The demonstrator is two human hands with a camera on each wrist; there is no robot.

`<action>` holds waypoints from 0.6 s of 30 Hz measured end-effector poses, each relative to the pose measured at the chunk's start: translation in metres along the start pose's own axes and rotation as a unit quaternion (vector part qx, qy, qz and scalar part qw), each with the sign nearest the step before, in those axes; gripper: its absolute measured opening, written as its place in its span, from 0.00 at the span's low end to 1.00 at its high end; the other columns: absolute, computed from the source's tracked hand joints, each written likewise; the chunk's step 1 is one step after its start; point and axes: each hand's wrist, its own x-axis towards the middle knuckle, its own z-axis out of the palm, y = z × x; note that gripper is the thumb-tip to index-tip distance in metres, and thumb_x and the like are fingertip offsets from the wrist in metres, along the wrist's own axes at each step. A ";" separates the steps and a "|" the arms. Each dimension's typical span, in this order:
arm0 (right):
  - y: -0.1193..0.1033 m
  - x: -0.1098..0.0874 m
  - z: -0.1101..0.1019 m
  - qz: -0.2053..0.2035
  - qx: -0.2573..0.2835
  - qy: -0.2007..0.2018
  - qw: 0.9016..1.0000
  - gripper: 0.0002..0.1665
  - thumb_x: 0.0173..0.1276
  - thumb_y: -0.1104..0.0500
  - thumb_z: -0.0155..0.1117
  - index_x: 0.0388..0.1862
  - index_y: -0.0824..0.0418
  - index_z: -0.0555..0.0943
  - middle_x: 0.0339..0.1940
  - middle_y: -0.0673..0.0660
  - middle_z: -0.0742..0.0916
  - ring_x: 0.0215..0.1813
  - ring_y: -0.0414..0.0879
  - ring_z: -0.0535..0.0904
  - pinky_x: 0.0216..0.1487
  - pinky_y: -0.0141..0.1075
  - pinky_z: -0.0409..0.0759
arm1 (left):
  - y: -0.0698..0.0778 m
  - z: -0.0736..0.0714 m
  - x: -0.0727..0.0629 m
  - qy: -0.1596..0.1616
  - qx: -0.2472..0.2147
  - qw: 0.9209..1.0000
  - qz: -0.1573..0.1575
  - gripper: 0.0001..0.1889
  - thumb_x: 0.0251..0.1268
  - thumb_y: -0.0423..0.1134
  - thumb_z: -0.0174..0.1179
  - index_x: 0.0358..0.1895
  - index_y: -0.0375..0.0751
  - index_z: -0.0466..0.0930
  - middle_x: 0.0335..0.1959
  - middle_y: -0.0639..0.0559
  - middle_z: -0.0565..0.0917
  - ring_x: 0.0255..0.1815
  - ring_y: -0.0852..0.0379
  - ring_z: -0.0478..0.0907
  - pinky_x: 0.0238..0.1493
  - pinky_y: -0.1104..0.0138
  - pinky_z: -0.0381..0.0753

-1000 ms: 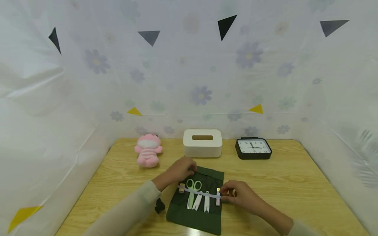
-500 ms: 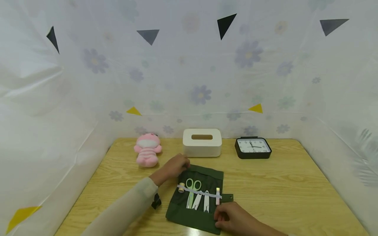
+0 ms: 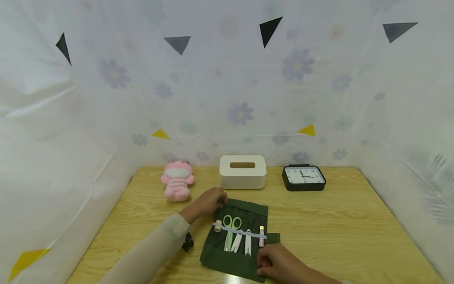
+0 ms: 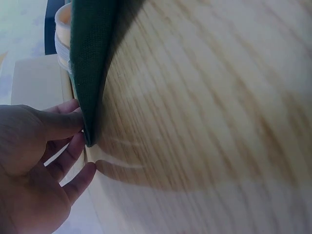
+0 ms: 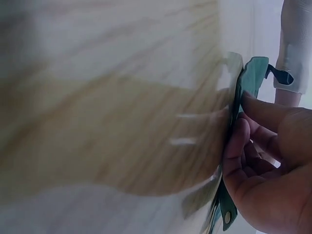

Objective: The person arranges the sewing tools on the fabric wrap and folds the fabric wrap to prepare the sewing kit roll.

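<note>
A dark green fabric tool roll [image 3: 234,265] lies unfolded on the table. Under its pale elastic band sit green-handled scissors [image 3: 229,238], a thread spool [image 3: 218,227], two slim white tools [image 3: 248,244] and a small stick with a yellow top [image 3: 261,230]. At the roll's far left corner, my left hand [image 3: 209,200] pinches the cloth between thumb and fingers; the left wrist view shows the corner [image 4: 87,117] held. My right hand [image 3: 281,261] grips the near right edge, thumb on the inner face, other fingers curled. A snap tab [image 3: 273,238] sticks out above it.
Behind the roll stands a white tissue box [image 3: 242,179]. A pink plush toy [image 3: 178,185] lies at the back left, a black-framed clock [image 3: 304,178] at the back right. Patterned sheeting [image 3: 241,86] walls in the wooden table [image 3: 337,228].
My right hand has come down from beside the yellow-topped stick to the roll's near right edge, uncovering the snap tab. My left hand has shifted slightly left at the far corner.
</note>
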 end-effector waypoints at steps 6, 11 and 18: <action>-0.002 0.001 -0.002 -0.012 -0.036 -0.004 0.999 0.12 0.63 0.53 0.78 0.31 0.50 0.81 0.26 0.35 0.78 0.28 0.26 0.72 0.29 0.27 0.75 | -0.002 0.000 -0.003 -0.006 -0.005 1.000 -0.008 0.09 0.58 0.26 0.73 0.35 0.41 0.83 0.37 0.50 0.81 0.42 0.50 0.79 0.51 0.56 0.78; -0.001 0.000 -0.004 -0.031 -0.059 -0.002 0.998 0.13 0.62 0.53 0.79 0.31 0.50 0.80 0.26 0.35 0.77 0.29 0.26 0.71 0.29 0.26 0.74 | -0.005 0.002 -0.010 -0.010 -0.011 1.000 -0.014 0.08 0.58 0.27 0.73 0.35 0.41 0.84 0.36 0.50 0.81 0.41 0.51 0.79 0.50 0.56 0.78; -0.002 -0.002 -0.014 -0.005 -0.072 -0.020 0.997 0.12 0.63 0.52 0.78 0.32 0.47 0.80 0.28 0.35 0.77 0.30 0.27 0.71 0.32 0.27 0.74 | -0.006 -0.001 -0.021 -0.012 -0.029 0.999 -0.020 0.09 0.57 0.26 0.73 0.35 0.40 0.83 0.34 0.50 0.80 0.39 0.53 0.77 0.47 0.58 0.78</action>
